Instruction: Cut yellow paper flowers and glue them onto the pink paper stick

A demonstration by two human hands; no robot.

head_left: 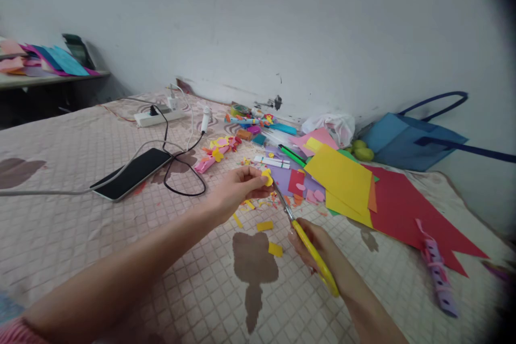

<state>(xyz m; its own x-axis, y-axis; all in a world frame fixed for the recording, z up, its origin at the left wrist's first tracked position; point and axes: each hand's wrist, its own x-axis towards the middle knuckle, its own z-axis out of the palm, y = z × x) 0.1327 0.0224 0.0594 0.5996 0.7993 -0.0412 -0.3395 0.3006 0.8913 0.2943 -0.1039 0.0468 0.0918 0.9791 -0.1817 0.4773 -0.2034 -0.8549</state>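
Note:
Between the fingertips of my left hand (239,191) is a small yellow paper cutout (266,177) with a rounded, petal-like outline. My right hand (316,244) is closed around yellow-handled scissors (310,252). The scissor blades point up and left, their tips at the lower edge of the cutout; whether they touch it I cannot tell. Below my hands lie yellow paper scraps (265,226), with more small orange and yellow bits scattered behind. A purple sheet (284,177) carrying pink petal shapes and a red piece (296,183) lies just beyond the blades.
Yellow sheets (342,177) and red paper (407,209) spread to the right, near a purple paper roll (439,274). A blue bag (411,140) stands by the wall. On the left are a black phone (133,172), cables and a power strip (157,117). A pink decorated roll (217,155) lies mid-table.

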